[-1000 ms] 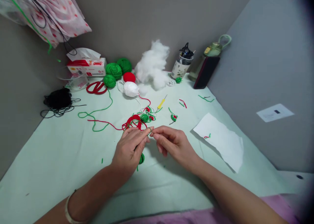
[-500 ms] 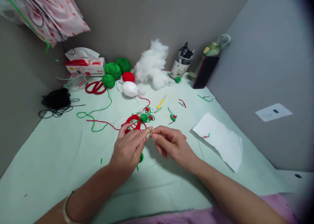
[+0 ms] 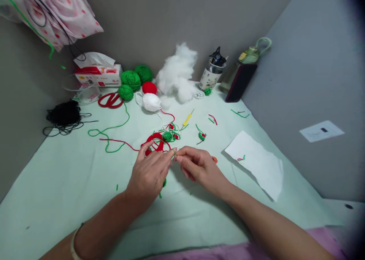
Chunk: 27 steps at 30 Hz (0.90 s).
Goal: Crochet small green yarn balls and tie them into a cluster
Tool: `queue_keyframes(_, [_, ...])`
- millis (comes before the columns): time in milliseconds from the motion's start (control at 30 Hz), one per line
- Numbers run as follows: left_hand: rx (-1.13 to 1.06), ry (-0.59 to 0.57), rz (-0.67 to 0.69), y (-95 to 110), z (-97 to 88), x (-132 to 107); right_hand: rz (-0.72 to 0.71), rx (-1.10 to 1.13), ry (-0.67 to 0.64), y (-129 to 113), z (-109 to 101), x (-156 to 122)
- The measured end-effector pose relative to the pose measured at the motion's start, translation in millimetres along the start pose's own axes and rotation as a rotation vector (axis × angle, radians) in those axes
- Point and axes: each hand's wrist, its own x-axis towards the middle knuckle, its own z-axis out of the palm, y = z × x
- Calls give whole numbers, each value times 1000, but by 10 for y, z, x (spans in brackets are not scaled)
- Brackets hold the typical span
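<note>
A thin strand of green yarn (image 3: pixel 174 152) loops at the index fingertip of my left hand (image 3: pixel 147 172), whose thumb is tucked under. Thumb and forefinger of my right hand (image 3: pixel 201 170) pinch the same strand, close to the left fingertips. Just beyond the left fingers lie a loose wind of red yarn (image 3: pixel 156 141) and a small green yarn ball (image 3: pixel 167 136). Part of a green crocheted piece (image 3: pixel 164 183) peeks out from beneath the left hand. Past the right hand lies a small green, white and red crocheted piece (image 3: pixel 202 137). An orange item (image 3: pixel 215 160) is mostly hidden behind the right hand.
Farther back are a yellow-handled crochet hook (image 3: pixel 187 120), white stuffing (image 3: pixel 178 75), a white yarn ball (image 3: pixel 151 102), green yarn balls (image 3: pixel 131 79), red-handled scissors (image 3: pixel 110 100) and black yarn (image 3: pixel 64 113). Crumpled white paper (image 3: pixel 259 168) lies right. A bottle (image 3: pixel 248 56) and phone (image 3: pixel 242 83) stand behind.
The camera view has shifted slightly. Both hands keep nearly the same pose, with the green yarn still between them.
</note>
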Motion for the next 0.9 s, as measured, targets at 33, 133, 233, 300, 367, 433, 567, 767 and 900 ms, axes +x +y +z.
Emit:
queue_keyframes(33, [1,-7,-1,1,2,-1,9,1,-4,0,-4,3])
queue_keyframes(133, [4,-32,-16,13,-5,-3,35,19,-14,-11,-10,10])
queue_keyframes(233, [-16,-60,-42,29,-25,-3,29,30,-3,-22,-8,18])
queue_keyframes(300, [-13,-98,-55,36,-37,-4,29,26,6,-21,-8,29])
queue_keyframes(367, [5,-130,-60,39,-43,-4,39,29,10,-14,-12,43])
queue_keyframes(433, [23,-152,-66,41,-44,-2,44,34,14,-4,-21,55])
queue_keyframes(567, [43,-224,-92,38,-42,2,58,48,13,14,-40,70])
queue_keyframes(767, [27,-306,-145,9,-28,-6,82,56,25,56,-32,95])
queue_keyframes(900, [33,-303,-143,5,-17,-8,106,72,23,87,-29,105])
